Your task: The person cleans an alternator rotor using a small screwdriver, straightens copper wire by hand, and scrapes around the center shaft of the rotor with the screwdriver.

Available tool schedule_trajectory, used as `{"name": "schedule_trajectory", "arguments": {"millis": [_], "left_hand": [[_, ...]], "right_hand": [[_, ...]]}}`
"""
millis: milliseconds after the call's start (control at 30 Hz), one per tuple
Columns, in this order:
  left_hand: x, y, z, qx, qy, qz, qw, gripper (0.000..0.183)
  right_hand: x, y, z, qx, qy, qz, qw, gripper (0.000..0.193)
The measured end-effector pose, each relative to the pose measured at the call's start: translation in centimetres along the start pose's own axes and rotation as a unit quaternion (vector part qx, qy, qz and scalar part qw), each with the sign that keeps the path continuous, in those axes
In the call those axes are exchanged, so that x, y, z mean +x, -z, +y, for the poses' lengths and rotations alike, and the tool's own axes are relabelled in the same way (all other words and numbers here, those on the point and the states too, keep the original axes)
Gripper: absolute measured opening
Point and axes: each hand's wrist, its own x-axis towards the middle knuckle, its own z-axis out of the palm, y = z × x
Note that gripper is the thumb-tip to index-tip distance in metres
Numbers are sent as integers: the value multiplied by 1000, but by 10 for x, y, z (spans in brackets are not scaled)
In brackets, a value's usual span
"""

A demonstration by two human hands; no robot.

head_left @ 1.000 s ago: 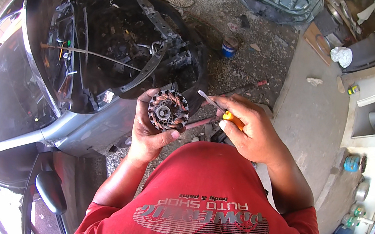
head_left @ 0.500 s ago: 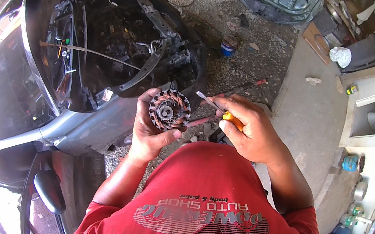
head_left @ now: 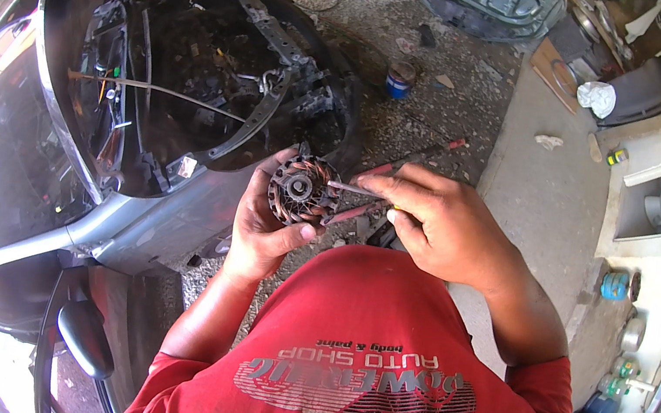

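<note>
My left hand [head_left: 265, 217] is wrapped round an alternator [head_left: 298, 189], a round dark part with a ring of copper windings and a shaft in its centre. Its wound face is turned up toward me. In my right hand [head_left: 442, 224] is a screwdriver [head_left: 355, 190], pinched between thumb and fingers; little of its yellow handle shows. The blade points left, and its tip is at the right rim of the windings. Whether the tip touches them I cannot tell.
A car's open engine bay [head_left: 184, 83] lies ahead on the left, beside its grey fender [head_left: 143, 218]. Red bars [head_left: 410, 159] lie on the gravel beyond my hands. Farther off stands a blue can [head_left: 399, 82]. A concrete strip [head_left: 535, 198] runs along the right.
My right hand has turned the screwdriver and brought its tip left to the alternator's rim. The yellow handle is now mostly hidden. The alternator has shifted slightly right in my left hand.
</note>
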Motion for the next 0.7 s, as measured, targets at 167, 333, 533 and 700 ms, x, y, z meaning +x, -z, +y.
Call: {"name": "schedule_trajectory", "arguments": {"millis": [167,333,533,700], "left_hand": [[1,-4,2,16,5,-15,1000,104],[-1,-5,3,10,14,-17,1000,103],[-2,0,4,9,23,-33,999,104],[-2,-2,0,10,6,-19,1000,109]], "right_hand": [[4,19,-11,-93,-25,-60,994,44],[8,27,-14,-117,-1,-53,992,42],[7,28,-13,-108,-2,-59,992,42],[4,25,-13,-100,0,-57,993,33]]}}
